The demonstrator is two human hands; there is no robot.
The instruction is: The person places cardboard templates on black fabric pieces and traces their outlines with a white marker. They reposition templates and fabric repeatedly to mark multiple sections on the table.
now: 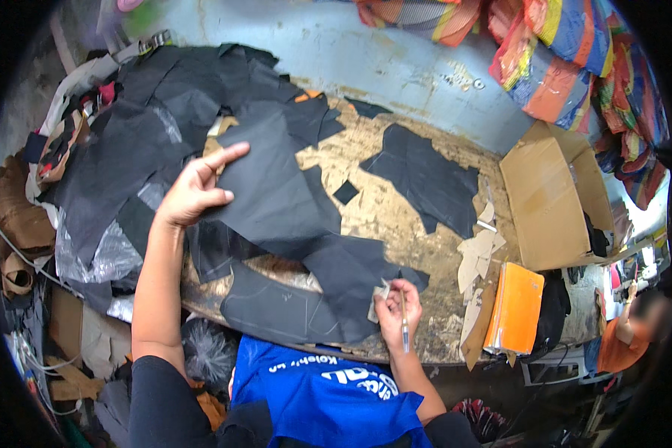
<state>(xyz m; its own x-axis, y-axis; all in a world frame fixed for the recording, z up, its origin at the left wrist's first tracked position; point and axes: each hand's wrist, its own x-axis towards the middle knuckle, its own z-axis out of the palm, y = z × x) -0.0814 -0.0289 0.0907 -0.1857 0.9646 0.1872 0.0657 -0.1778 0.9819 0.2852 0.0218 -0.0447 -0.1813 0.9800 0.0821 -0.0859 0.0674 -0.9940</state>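
Observation:
My left hand (196, 187) is over the left edge of a black fabric piece (265, 164). Its index finger is stretched out and the thumb stands apart, while the other fingers are partly hidden. My right hand (400, 310) is closed round a slim pen (404, 328), near the table's front edge. By its fingertips is a small pale scrap (377, 302), lying against another black piece (347, 276); I cannot tell whether the fingers grip it. A black piece with thin pale lines (272, 306) lies along the front edge.
Black fabric is heaped (157, 104) at the left. On the worn wooden table (396, 216) lie a larger black cutout (418, 172), a small black square (346, 193) and cardboard scraps (478, 254). An orange book (515, 308) and a cardboard box (549, 198) stand right. Another person (623, 340) is far right.

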